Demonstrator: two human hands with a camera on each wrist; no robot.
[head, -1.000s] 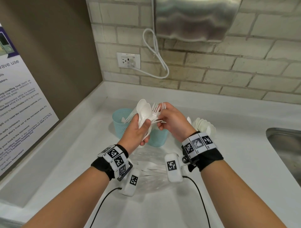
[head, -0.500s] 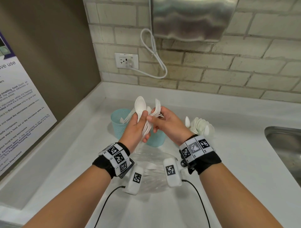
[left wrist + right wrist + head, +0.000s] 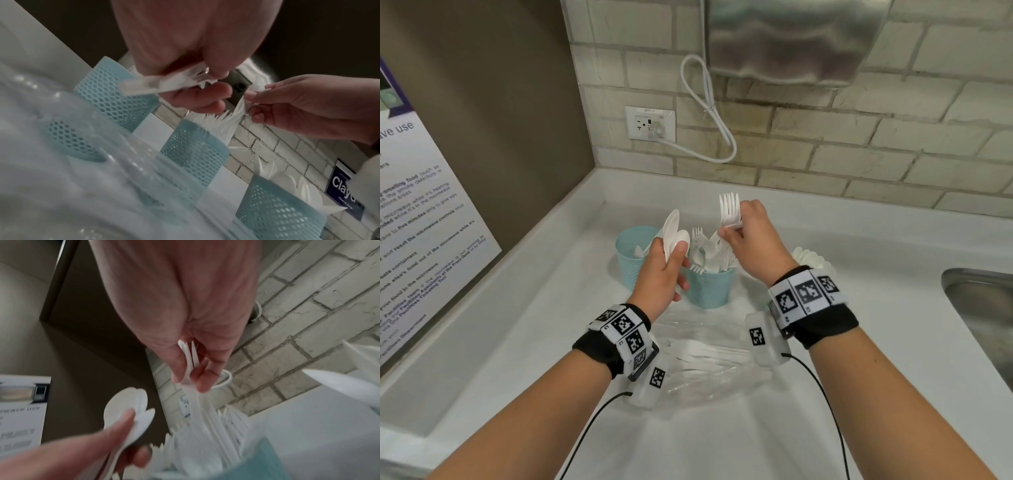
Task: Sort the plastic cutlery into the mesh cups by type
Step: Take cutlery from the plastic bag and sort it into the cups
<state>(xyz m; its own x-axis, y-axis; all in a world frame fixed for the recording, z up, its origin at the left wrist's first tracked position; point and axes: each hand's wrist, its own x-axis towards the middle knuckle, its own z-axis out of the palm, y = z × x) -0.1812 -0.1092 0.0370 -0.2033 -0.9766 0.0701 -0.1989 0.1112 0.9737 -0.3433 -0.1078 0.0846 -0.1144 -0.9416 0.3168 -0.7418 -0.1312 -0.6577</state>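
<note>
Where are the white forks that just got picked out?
In the head view, the bunch of white plastic forks is gripped in the right hand, raised above the middle blue mesh cup of forks, with the spoon-holding left hand beside it.

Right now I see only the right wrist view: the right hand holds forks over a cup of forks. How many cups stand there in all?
Observer: Three: left cup, middle cup with forks, right cup.
Operator: Where should the left hand put its spoons?
Observer: Probably the right cup; spoon bowls already stick out of it.
Operator: Is any cutlery unsorted?
Observer: Yes, a clear bag holding white cutlery lies on the counter near the wrists.
</note>
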